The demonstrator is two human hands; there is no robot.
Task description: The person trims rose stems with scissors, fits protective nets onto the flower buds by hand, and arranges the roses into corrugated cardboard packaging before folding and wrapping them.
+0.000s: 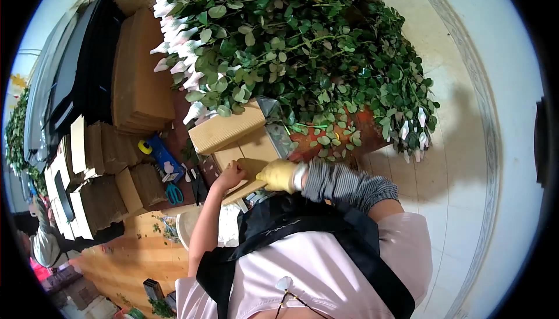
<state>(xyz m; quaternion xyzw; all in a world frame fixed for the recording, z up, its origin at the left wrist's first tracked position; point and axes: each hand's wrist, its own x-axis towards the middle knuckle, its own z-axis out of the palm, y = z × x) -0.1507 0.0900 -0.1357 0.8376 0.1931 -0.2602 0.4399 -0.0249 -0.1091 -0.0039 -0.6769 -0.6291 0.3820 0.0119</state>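
Note:
My left hand [232,175], bare, is closed with its fingers curled over a folded piece of corrugated cardboard [227,132]; what it may hold is hidden. A yellow glove covers my right hand [278,176], whose fingers are bent together at the near edge of the cardboard. Clear plastic [280,139] shows at the cardboard's right end. Just beyond lies a big heap of leafy green stems [291,45], their flower heads in white net sleeves [180,45] along the left side.
Left of my hands are teal scissors [173,193], a blue box [165,159] and a yellow tape measure [144,147]. Stacks of cardboard [140,74] stand farther left. A person's sleeve [45,243] shows at the far left. A white wall [512,86] curves along the right.

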